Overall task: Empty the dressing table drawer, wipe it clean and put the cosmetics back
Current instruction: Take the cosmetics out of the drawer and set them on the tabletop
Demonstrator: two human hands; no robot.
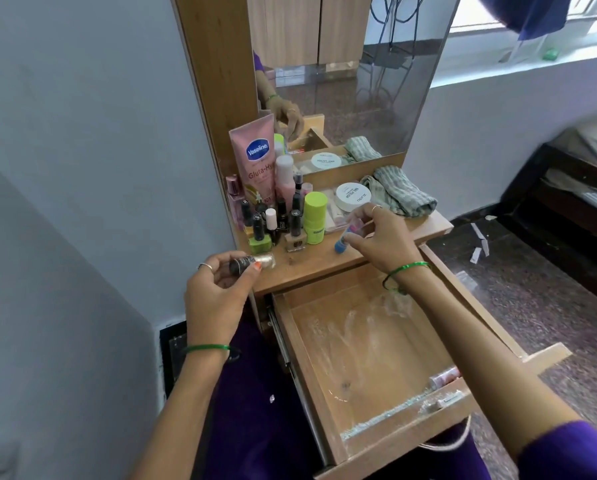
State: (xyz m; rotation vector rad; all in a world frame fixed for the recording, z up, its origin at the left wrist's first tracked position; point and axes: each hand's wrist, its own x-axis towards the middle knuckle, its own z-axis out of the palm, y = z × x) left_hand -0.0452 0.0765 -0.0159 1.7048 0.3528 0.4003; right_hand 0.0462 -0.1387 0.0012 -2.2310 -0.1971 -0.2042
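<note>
The wooden drawer point(311, 362) stands pulled out below the dressing table top point(311, 268); its dusty floor holds a small pink item point(444, 375) and a pale piece point(432, 405) near the front right corner. My left hand point(217, 292) holds a glittery nail polish bottle point(252, 263) with a black cap, lying sideways over the table's front left edge. My right hand point(380, 237) pinches a clear tube with a blue cap point(347, 233) over the table top. A cluster of nail polish bottles point(273, 226), a lime green stick point(314, 218) and a pink Vaseline tube point(255, 161) stand at the table's left.
A white round jar point(352, 195) and a crumpled green-striped cloth point(401, 192) lie at the table's back right, below the mirror point(352, 81). A grey wall is at left. At right are a speckled floor with paper scraps point(479, 237) and a dark bed frame point(567, 209).
</note>
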